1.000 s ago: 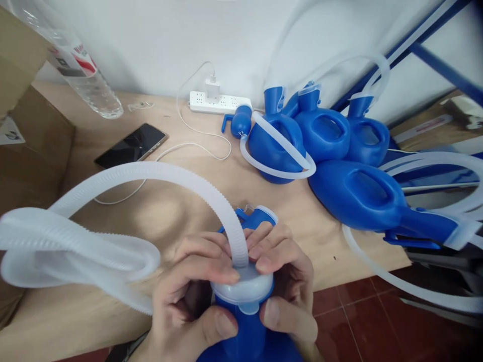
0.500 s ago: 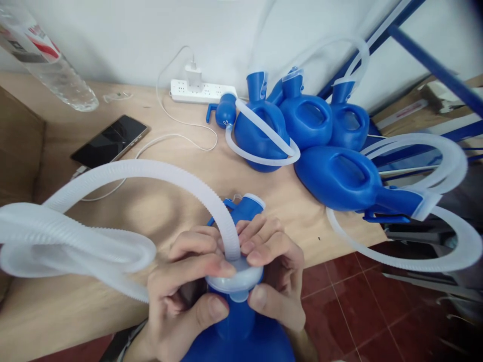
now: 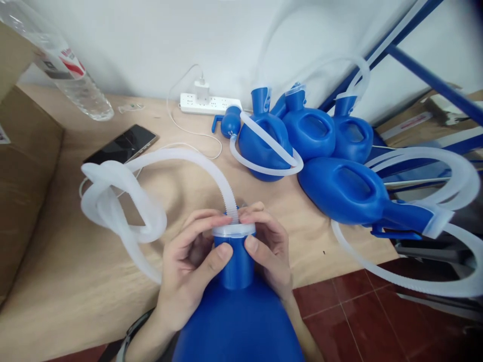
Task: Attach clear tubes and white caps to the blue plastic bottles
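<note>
Close in front of me stands a blue plastic bottle [image 3: 237, 317], its neck pointing away from me. A translucent white cap [image 3: 234, 231] sits on the neck, and a ribbed white hose [image 3: 206, 163] rises from it, looping to the left into a loose knot. My left hand [image 3: 190, 266] grips the cap and neck from the left, thumb on the neck below the rim and fingers over the cap. My right hand [image 3: 271, 251] does the same from the right. The far side of the neck is hidden by my fingers.
Several blue bottles with hoses, one lying on its side [image 3: 341, 191], are at the right. Behind are a power strip [image 3: 217, 104], a phone [image 3: 123, 143] and a clear water bottle [image 3: 75, 75]. A cardboard box [image 3: 30, 186] borders the left; a blue frame [image 3: 426, 73] stands right.
The cap now sits level on the neck, and its tab no longer shows in front. Both thumbs press on the neck below it. The knotted hose has shifted right and the view has moved slightly.
</note>
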Demonstrator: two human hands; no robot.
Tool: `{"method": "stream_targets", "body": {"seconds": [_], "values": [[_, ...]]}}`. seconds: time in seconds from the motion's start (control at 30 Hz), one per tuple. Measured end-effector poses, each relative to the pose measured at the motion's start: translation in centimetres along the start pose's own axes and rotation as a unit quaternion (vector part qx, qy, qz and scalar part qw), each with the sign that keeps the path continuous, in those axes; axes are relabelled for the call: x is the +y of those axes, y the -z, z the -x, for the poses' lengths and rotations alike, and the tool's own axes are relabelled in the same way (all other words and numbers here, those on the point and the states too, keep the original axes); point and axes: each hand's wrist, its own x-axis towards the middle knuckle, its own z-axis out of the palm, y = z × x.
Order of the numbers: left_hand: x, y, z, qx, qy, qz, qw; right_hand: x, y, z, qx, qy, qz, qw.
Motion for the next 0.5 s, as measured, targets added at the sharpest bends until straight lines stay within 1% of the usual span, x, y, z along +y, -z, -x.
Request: {"method": "stream_targets", "body": {"seconds": [0.07,0.13,0.2,0.27,0.33,0.43,0.5], "values": [[0.1,-0.1,0.1,0.010,-0.003,-0.017,1.000,0.0,0.1,0.2,0.007,-0.006,0.008,1.000],[0.4,-0.1,0.2,0.012,-0.016,-0.047,0.999,-0.1,0.2,0.5,-0.002,-0.018,0.007,1.000],[0.8,0.1,0.2,0.010,-0.035,-0.087,0.996,-0.3,0.2,0.8,-0.010,-0.049,-0.004,0.999],[1.4,0.5,0.1,0.006,-0.063,-0.140,0.988,-0.6,0.2,1.2,-0.023,-0.099,-0.029,0.994],[2.0,0.9,-0.1,-0.005,-0.093,-0.194,0.977,-0.9,0.2,1.4,-0.067,-0.169,-0.071,0.981],[3.2,1.5,-0.2,-0.037,-0.135,-0.249,0.958,-1.5,0.1,1.6,-0.145,-0.274,-0.119,0.943],[3.9,1.8,-0.2,-0.057,-0.161,-0.279,0.945,-2.0,-0.1,1.7,-0.164,-0.304,-0.114,0.932]]}}
